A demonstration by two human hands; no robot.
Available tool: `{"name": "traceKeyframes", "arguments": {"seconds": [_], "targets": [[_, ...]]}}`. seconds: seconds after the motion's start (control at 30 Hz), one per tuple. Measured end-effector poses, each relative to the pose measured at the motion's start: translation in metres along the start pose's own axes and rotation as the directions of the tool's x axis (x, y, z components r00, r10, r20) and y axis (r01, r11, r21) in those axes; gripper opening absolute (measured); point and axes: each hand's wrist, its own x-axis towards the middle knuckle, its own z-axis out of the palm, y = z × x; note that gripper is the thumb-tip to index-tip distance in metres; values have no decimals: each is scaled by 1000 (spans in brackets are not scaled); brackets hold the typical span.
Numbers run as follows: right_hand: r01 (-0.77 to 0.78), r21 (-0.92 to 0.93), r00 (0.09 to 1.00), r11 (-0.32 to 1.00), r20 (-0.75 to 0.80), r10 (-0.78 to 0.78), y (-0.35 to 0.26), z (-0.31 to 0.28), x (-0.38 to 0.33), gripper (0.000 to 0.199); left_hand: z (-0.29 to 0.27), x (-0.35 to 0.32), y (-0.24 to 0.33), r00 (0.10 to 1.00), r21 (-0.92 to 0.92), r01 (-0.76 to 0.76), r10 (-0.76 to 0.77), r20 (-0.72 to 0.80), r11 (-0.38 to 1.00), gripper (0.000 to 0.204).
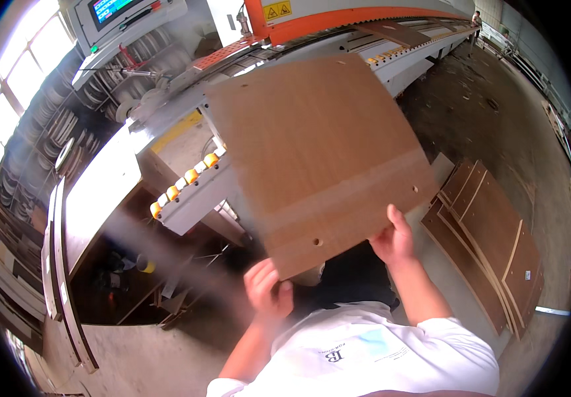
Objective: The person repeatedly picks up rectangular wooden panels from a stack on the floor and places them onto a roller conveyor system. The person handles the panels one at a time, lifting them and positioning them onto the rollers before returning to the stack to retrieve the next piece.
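Observation:
A flat brown wood panel [325, 152] with small drilled holes near its corners is held out in front of my body. My left hand [269, 291] grips its near left corner, fingers curled at the edge. At the near right edge, my right hand [393, 239] holds the panel with the thumb on top and the other fingers hidden beneath. The panel's far part overlaps the view of the machine's grey bed, and I cannot tell whether it touches it.
Beyond the panel runs a long machine with an orange housing [338, 28] and a screen [110, 10]. Yellow and white rollers [191, 176] line a support arm at left. Stacked brown panels [480, 225] lie on the right. Shelves of rolled edging [60, 126] stand far left.

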Motion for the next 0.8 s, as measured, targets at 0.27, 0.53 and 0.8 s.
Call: {"name": "traceKeyframes", "arguments": {"seconds": [0.27,0.53,0.8], "targets": [[-207,-150,971,967,93,223,47,126,86,54,-79,42,-9,985,404,-73,130,-115,912,51],[-251,-477,889,843,231,395,75,140,123,72,-92,107,-7,965,628,-173,257,-46,759,38],[-365,-729,880,579,-66,471,105,-42,70,44,-101,158,-27,995,693,-30,-42,88,721,29]]}}
